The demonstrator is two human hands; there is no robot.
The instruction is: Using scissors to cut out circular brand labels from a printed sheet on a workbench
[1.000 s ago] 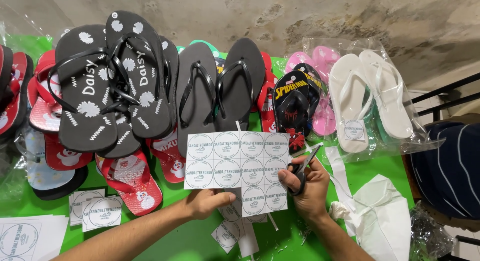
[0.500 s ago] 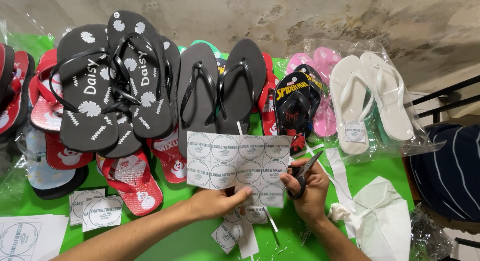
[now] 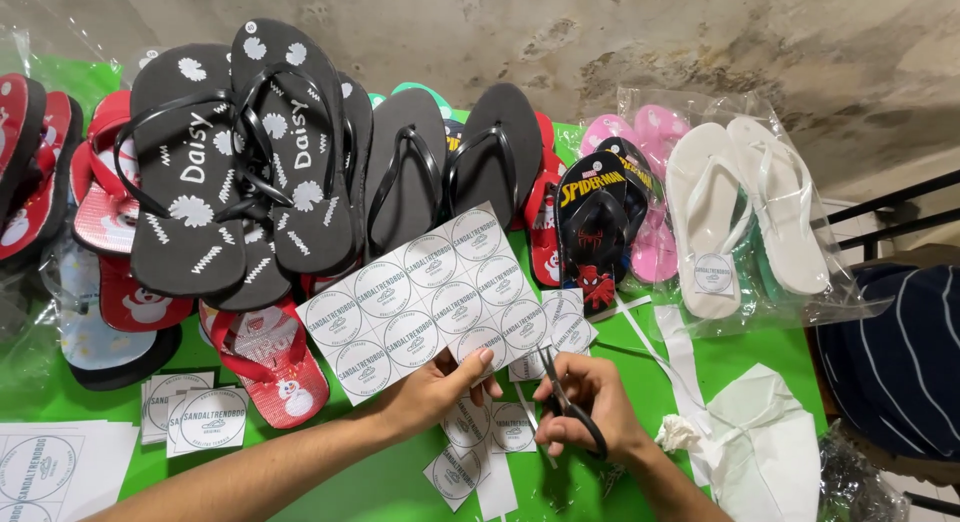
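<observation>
My left hand (image 3: 437, 392) pinches the lower edge of a white sheet of round printed labels (image 3: 420, 300), held tilted above the green table (image 3: 400, 487). My right hand (image 3: 590, 407) grips black scissors (image 3: 565, 394) whose blades point up at the sheet's lower right edge. Cut square labels (image 3: 500, 432) and thin white paper strips lie on the table under both hands.
Rows of flip-flops line the back: black patterned pairs (image 3: 235, 152), plain black ones (image 3: 450, 167), red snowman ones (image 3: 270, 367), a cartoon pair (image 3: 595, 227), white and pink pairs in a clear bag (image 3: 745, 207). More label sheets (image 3: 195, 412) lie at left, crumpled white paper (image 3: 760, 447) at right.
The label sheet has turned from level to tilted, its left side lower. My left hand shifted right along its edge, and the scissors have come up to the sheet's lower right part.
</observation>
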